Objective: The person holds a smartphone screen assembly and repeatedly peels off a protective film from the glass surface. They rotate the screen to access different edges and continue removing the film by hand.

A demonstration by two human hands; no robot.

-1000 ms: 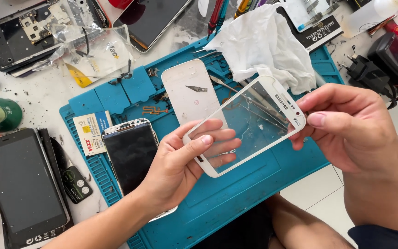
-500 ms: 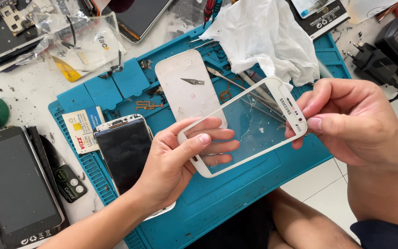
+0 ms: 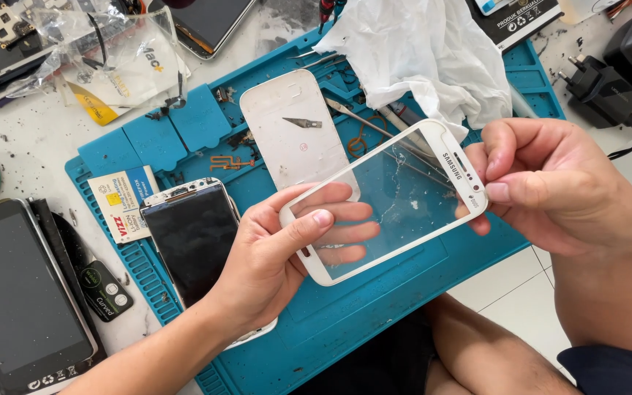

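We hold a white-framed glass front panel (image 3: pixel 385 201) up over a blue work mat (image 3: pixel 404 292), one end in each hand. Our left hand (image 3: pixel 279 256) grasps the lower-left end, thumb laid across the front of the white border and fingers spread behind the clear pane, where they show through it. Our right hand (image 3: pixel 550 186) pinches the upper-right end, thumb on the front edge, the other fingers curled close behind; neither hand is clenched tight, and both are closed on the panel alone.

The panel hangs clear of the mat, tilted, and is already apart from any phone body. Faint smears and specks show on the glass, so we judge that it is not yet fully clean. Below it on the mat lie a dark-screened phone (image 3: pixel 192 238), partly under our left wrist, and a white back plate (image 3: pixel 294 132) with a small blade (image 3: pixel 303 123) resting on it. A crumpled white cloth (image 3: pixel 426 51) sits at the far edge of the mat, just beyond the panel. By our reading the panel is free and under inspection, and nothing has yet been fitted together.
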